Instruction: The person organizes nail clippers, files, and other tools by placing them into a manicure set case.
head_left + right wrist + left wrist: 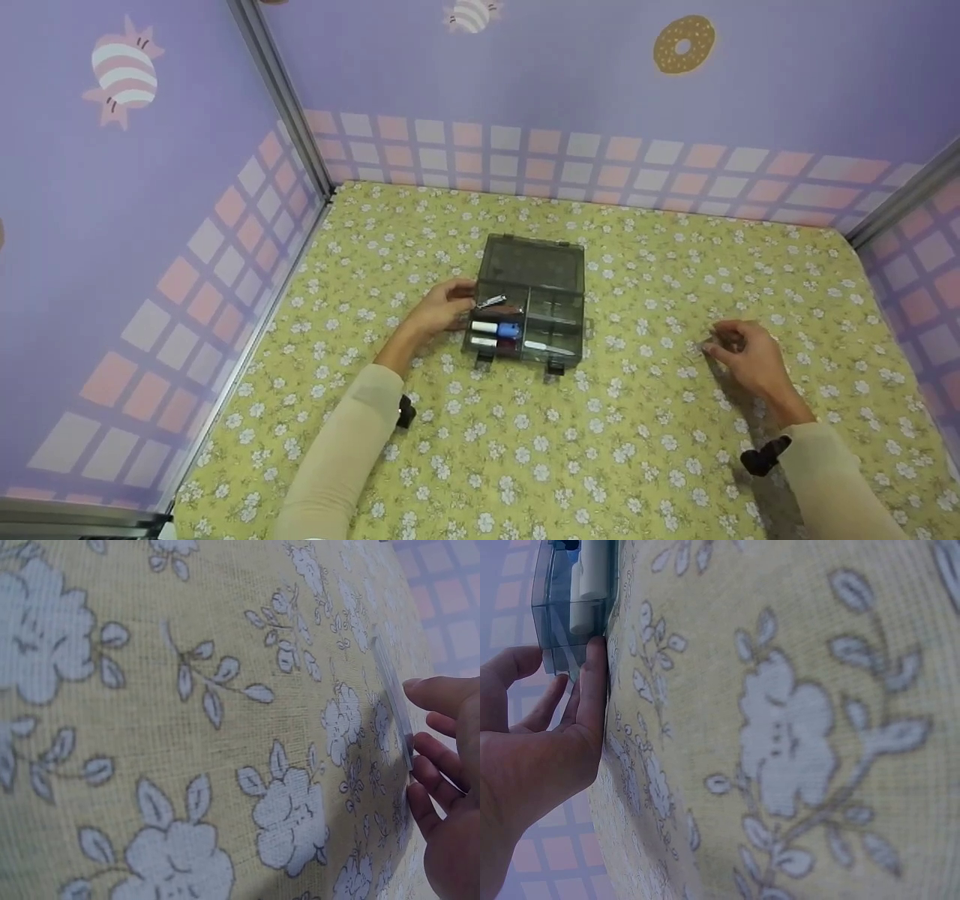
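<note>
A smoky see-through compartment box [553, 324] stands on the cloth with its lid [534, 262] raised at the back. Its left compartments hold a silver nail clipper [493, 301], a white-capped blue bottle [510, 330] and a white-capped dark red bottle [484, 342]. At front right inside lies a slim tool with a white handle [535, 346]. My left hand [442, 306] grips the box's left side between thumb and fingers. Well to the right, my right hand [752, 358] has loosely bent fingers beside a thin, greyish, flat strip [391, 701] low over the cloth; whether it pinches the strip is unclear.
The table is covered with a yellow flowered cloth [487, 450]. Purple walls [570, 82] with a checked band rise behind and at both sides. A dark wrist camera [763, 457] sits on the right sleeve, another [406, 412] on the left.
</note>
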